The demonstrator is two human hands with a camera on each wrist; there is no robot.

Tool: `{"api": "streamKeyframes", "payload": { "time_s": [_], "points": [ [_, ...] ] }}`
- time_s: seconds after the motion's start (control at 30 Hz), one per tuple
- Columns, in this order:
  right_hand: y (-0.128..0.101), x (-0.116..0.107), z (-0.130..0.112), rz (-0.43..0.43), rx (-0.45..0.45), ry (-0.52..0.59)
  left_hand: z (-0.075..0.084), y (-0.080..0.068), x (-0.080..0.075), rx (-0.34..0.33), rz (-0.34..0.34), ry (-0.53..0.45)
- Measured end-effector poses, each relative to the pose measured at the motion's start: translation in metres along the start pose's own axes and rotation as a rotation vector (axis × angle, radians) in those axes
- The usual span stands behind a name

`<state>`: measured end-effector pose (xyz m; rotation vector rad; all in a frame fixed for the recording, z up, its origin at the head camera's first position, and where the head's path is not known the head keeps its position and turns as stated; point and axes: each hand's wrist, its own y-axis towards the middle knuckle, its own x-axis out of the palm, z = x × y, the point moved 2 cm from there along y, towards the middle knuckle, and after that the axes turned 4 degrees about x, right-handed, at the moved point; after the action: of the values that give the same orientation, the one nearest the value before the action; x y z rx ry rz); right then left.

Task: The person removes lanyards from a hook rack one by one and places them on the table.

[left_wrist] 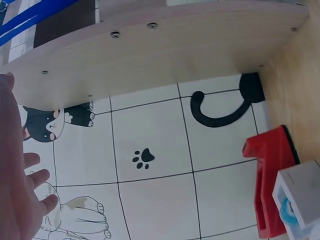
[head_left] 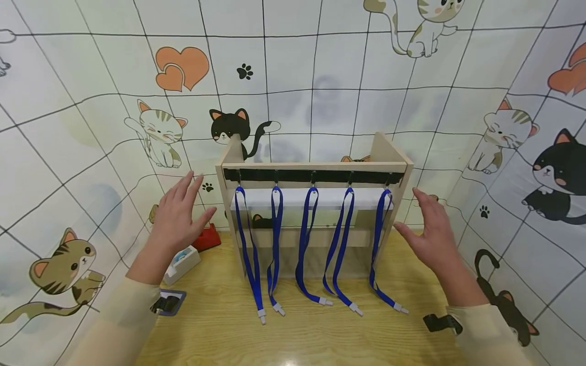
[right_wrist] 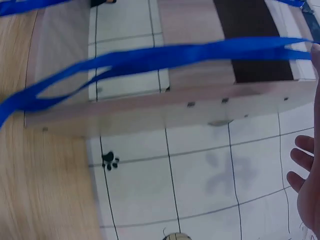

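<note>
A light wooden rack [head_left: 316,165] stands on the table, with several blue lanyards [head_left: 299,254] hanging from hooks along its dark strip [head_left: 293,176]. Their pale clips [head_left: 325,301] lie on the wood in front. My left hand [head_left: 178,216] hovers to the left of the rack, fingers spread and nothing held. On the other side, my right hand [head_left: 432,229] is raised beside the rightmost lanyard [head_left: 379,229], its thumb apart from the fingers. In the right wrist view that hand [right_wrist: 305,175] shows at the edge, near a blue strap [right_wrist: 175,57].
Left of the rack sit a red object [head_left: 208,238], a white box [head_left: 182,264] with something blue inside, and a flat blue-edged item [head_left: 173,302] partly behind the left wrist. A cat-print sheet [head_left: 293,66] surrounds the wooden table [head_left: 302,340] at the back and sides.
</note>
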<state>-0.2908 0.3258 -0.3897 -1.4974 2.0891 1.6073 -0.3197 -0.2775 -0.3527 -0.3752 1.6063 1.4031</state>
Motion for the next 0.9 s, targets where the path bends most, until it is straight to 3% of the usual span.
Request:
{"api": "streamKeyframes", "payload": {
  "time_s": [0.23, 0.43, 0.7, 0.9],
  "points": [
    [-0.006, 0.007, -0.024, 0.134, -0.017, 0.179, 0.013, 0.012, -0.007, 0.006, 0.066, -0.148],
    [-0.01, 0.016, -0.047, 0.22, 0.085, 0.362, 0.021, 0.026, -0.012, 0.008, 0.109, -0.297],
    [-0.009, 0.013, -0.097, 0.331, 0.132, 0.447, 0.026, 0.043, -0.014, 0.054, 0.192, -0.434],
    [-0.007, 0.018, -0.11, 0.37, 0.153, 0.448, 0.032, 0.053, -0.015, 0.088, 0.264, -0.541]
  ]
}}
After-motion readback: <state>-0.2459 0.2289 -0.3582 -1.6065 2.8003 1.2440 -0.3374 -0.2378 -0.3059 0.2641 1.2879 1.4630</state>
